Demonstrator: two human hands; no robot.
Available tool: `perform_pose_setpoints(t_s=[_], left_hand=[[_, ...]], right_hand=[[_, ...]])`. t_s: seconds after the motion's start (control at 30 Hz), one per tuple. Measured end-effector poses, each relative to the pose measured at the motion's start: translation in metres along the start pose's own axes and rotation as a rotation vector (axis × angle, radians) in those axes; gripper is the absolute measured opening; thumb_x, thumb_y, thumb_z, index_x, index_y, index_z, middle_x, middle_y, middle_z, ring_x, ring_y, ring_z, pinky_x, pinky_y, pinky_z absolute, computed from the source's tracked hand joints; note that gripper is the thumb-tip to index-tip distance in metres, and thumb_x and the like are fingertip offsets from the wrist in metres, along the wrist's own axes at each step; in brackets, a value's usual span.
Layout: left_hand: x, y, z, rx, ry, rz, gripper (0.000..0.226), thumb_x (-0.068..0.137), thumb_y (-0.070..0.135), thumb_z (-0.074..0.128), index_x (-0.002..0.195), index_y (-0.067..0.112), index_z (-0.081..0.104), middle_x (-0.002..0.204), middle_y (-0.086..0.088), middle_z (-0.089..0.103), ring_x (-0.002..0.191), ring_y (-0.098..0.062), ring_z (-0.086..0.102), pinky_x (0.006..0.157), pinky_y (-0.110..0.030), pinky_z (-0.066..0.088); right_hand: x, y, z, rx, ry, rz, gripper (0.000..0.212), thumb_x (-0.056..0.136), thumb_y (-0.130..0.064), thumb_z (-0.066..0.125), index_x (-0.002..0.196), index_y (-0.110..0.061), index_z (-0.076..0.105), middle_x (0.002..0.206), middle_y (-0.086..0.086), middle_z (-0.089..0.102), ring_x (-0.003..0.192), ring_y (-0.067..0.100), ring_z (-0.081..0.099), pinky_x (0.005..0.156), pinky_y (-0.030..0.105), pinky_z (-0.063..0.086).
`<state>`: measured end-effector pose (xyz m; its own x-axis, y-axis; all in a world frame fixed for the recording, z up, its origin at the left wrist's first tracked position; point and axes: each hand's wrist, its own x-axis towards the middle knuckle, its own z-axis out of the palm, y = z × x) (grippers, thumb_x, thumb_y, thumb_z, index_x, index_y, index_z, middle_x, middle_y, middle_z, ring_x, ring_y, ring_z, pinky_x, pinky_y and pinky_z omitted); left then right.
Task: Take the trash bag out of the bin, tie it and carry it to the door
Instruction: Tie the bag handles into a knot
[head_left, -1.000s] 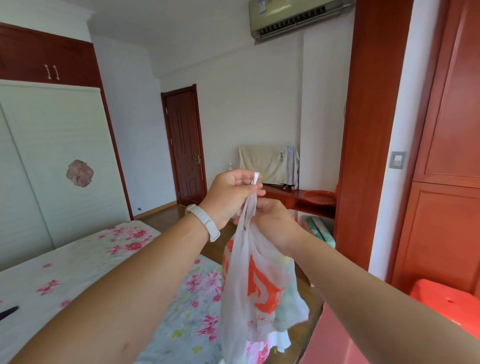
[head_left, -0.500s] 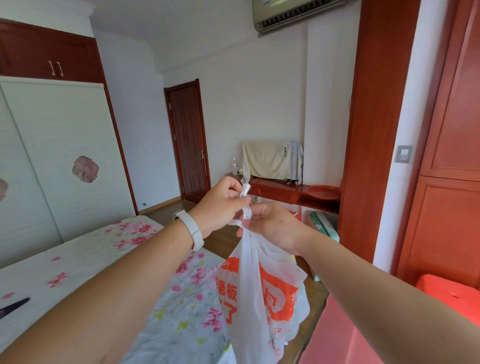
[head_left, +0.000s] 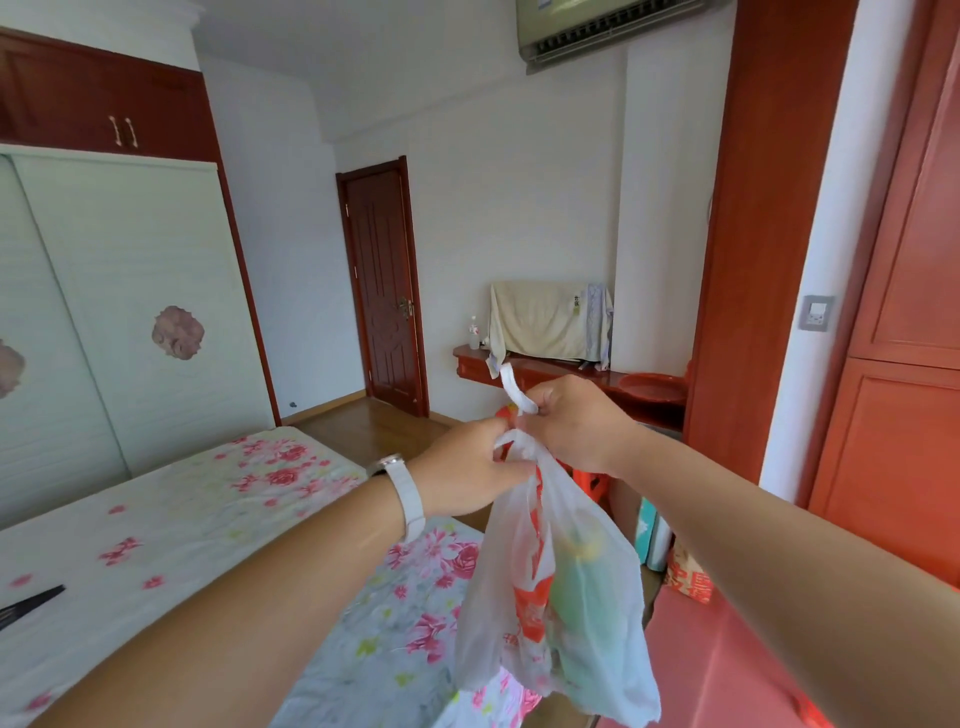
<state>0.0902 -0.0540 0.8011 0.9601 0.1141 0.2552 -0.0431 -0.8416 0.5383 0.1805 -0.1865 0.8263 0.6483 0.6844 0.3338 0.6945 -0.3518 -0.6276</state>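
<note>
A white plastic trash bag (head_left: 561, 613) with red print hangs in the air in front of me, green and pale items showing through it. My left hand (head_left: 467, 467), a white watch on its wrist, pinches the bag's gathered neck from the left. My right hand (head_left: 576, 421) grips the other handle, whose white loop (head_left: 514, 389) sticks up above my fingers. Both hands meet at the neck of the bag. The dark wooden door (head_left: 384, 291) is closed at the far end of the room. No bin is in view.
A bed (head_left: 182, 530) with a floral sheet lies to the left and below my arms, a black object (head_left: 31, 603) on it. A white sliding wardrobe (head_left: 124, 312) fills the left wall. A red shelf (head_left: 566, 379) with a cloth-covered item, red stools and a red cabinet (head_left: 893, 364) stand on the right.
My hands have worked the handles around each other: the loop held up by my left hand a second ago is now in my right hand. The view has shifted, and the bag has turned.
</note>
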Motion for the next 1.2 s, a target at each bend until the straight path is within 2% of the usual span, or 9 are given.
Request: perform_pose_setpoints(t_s=[0.2,0.3,0.53,0.63,0.73,0.83,0.93,1.1,1.2], left_hand=[[0.016,0.005,0.017,-0.009,0.168,0.069,0.022,0.085,0.023,0.059,0.067,0.010,0.057,0.064,0.000,0.056,0.057,-0.011,0.050,0.055,-0.026,0.038],[0.024,0.007,0.021,-0.037,0.164,0.091,0.026,0.086,0.016,0.054,0.061,0.007,0.054,0.059,0.001,0.054,0.055,-0.007,0.049,0.054,-0.022,0.036],[0.035,0.004,0.027,-0.216,0.250,0.146,0.029,0.091,0.022,0.056,0.065,0.008,0.058,0.059,-0.001,0.047,0.050,-0.007,0.038,0.051,-0.022,0.031],[0.037,0.011,0.027,-0.354,0.257,0.151,0.031,0.092,0.021,0.057,0.061,0.022,0.061,0.067,0.005,0.048,0.054,-0.005,0.041,0.054,-0.017,0.034],[0.041,0.016,0.030,-0.415,0.259,0.108,0.029,0.093,0.021,0.055,0.073,0.000,0.059,0.073,0.002,0.047,0.057,-0.004,0.043,0.057,-0.015,0.036],[0.046,0.021,0.034,-0.481,0.181,0.078,0.034,0.093,0.029,0.051,0.088,-0.003,0.059,0.072,-0.018,0.051,0.063,-0.018,0.048,0.061,-0.030,0.040],[0.049,0.023,0.037,-0.475,0.134,0.053,0.032,0.093,0.025,0.049,0.089,-0.006,0.058,0.074,-0.013,0.054,0.065,-0.021,0.049,0.062,-0.035,0.040],[0.052,0.020,0.036,-0.390,0.061,-0.005,0.035,0.092,0.025,0.050,0.089,-0.008,0.060,0.070,-0.010,0.053,0.063,-0.018,0.049,0.062,-0.030,0.040],[0.050,0.023,0.029,-0.227,0.035,0.015,0.035,0.093,0.019,0.047,0.063,0.002,0.048,0.055,-0.002,0.040,0.047,-0.009,0.037,0.046,-0.014,0.030]], right_hand=[[0.003,-0.014,-0.019,-0.357,0.012,-0.045,0.035,0.096,-0.022,0.057,0.062,-0.012,0.056,0.061,0.002,0.051,0.056,0.012,0.044,0.050,0.017,0.033],[0.004,-0.024,-0.029,-0.452,-0.055,-0.031,0.029,0.099,-0.023,0.053,0.088,-0.002,0.068,0.085,0.013,0.068,0.077,0.023,0.062,0.055,0.024,0.036],[0.006,-0.009,-0.046,0.094,0.031,0.114,0.019,0.094,-0.015,0.062,0.089,0.000,0.072,0.075,0.010,0.074,0.054,0.005,0.069,0.051,0.012,0.051],[0.005,0.002,-0.050,0.286,0.069,0.112,0.015,0.092,-0.013,0.066,0.090,0.000,0.073,0.077,0.013,0.076,0.068,0.017,0.074,0.067,0.023,0.061],[0.006,0.015,-0.049,0.490,0.123,0.103,0.010,0.091,-0.007,0.066,0.087,-0.003,0.074,0.069,0.010,0.073,0.064,0.017,0.070,0.063,0.023,0.059],[0.007,0.028,-0.047,0.636,0.136,0.207,0.013,0.090,-0.006,0.068,0.078,-0.007,0.073,0.069,0.012,0.071,0.066,0.023,0.069,0.069,0.036,0.058],[0.005,0.035,-0.041,0.844,0.054,0.334,0.009,0.089,0.001,0.065,0.081,-0.002,0.069,0.074,0.017,0.070,0.067,0.029,0.068,0.074,0.044,0.058],[0.002,0.044,-0.024,0.697,0.074,0.470,0.007,0.081,-0.001,0.072,0.081,-0.002,0.065,0.071,0.015,0.065,0.056,0.022,0.064,0.061,0.035,0.053],[0.003,0.046,-0.013,0.407,0.207,0.482,0.032,0.080,-0.019,0.078,0.097,-0.015,0.052,0.083,0.006,0.061,0.069,0.016,0.061,0.059,0.031,0.049]])
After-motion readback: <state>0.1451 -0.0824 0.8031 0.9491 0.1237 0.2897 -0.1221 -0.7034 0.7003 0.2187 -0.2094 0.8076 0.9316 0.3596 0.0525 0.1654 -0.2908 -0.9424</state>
